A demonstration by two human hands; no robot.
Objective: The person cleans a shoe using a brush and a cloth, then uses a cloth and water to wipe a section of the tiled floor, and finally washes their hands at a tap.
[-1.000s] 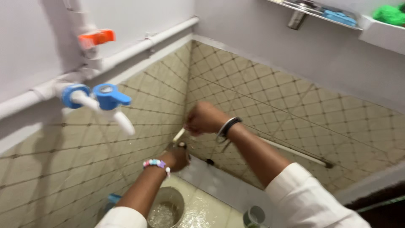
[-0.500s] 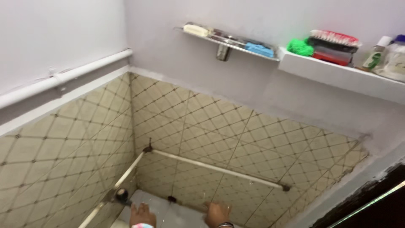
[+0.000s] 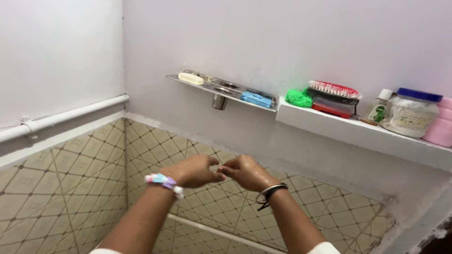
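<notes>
Wet left hand (image 3: 195,170) and right hand (image 3: 246,172) meet fingertip to fingertip, loosely curled, gripping nothing, below the far soap rack (image 3: 221,89).

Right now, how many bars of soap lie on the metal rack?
2: a pale yellow bar at the metal rack's left end, a blue bar at its right end.

The room was evenly and softly lit, with no harsh glare on the pale wall (image 3: 282,42). The shelf (image 3: 358,129) cast a faint shadow beneath it. Wet skin on the right hand (image 3: 247,171) caught small highlights. Focus was fair throughout, slightly soft on the left hand (image 3: 193,170). The lower right corner fell dark.
</notes>
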